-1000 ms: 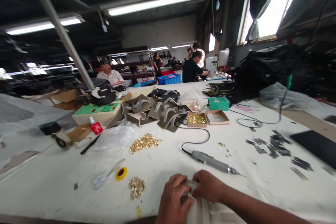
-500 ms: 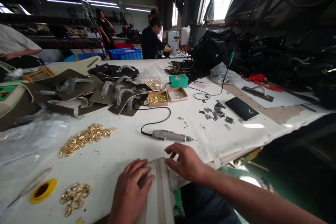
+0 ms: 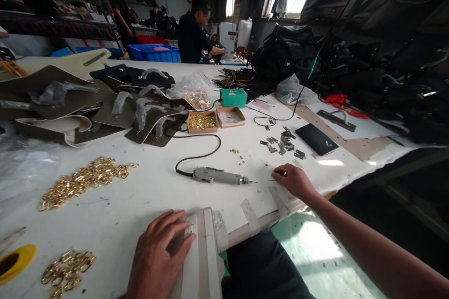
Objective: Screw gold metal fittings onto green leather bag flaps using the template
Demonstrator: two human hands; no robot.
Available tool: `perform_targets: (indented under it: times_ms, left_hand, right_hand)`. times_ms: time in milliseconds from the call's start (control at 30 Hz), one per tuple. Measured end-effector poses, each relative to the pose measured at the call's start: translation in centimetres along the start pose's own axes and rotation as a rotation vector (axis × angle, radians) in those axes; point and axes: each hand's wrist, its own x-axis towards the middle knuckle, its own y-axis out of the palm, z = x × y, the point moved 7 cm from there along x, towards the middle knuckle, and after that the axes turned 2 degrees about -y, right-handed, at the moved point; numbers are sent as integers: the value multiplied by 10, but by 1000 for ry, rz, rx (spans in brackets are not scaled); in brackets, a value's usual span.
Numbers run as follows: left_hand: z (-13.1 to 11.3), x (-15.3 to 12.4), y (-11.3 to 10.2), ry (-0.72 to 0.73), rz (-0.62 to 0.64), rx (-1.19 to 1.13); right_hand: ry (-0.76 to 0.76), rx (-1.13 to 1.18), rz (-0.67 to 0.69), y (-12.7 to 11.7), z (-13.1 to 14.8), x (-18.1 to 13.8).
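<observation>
Here: banded beige panel (image 3: 203, 254), bottom centre; left hand (image 3: 159, 252) loosely spread, resting on it. Right hand (image 3: 291, 180), right of centre, fingertips nearly together, grasp indeterminable. Handling: probably best with panel steadied, right hand clear of electric screwdriver (image 3: 220, 176).

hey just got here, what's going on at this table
Someone is working with bare hands at a white table. Their left hand rests on a pale beige piece at the near edge. Their right hand is at the tabletop with fingers drawn together; whether they pinch anything is too small to tell. A corded gray power tool lies nearby, its tip toward that hand, with gray metal plates beyond.
</observation>
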Motion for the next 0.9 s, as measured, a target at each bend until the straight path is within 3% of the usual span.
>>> perform_targets:
  times_ms: [500,767,900]
  left_hand:
    - [-4,2,-2,-28,-2,-22]
    - [-3,0,-1,-53,15,-8]
    - [-4,0,-2,-53,10,-12]
  right_hand:
    - [60,-321,254,1,11,28]
    - [59,-308,290,1,16,27]
    - [-42,-203,233,0,22,19]
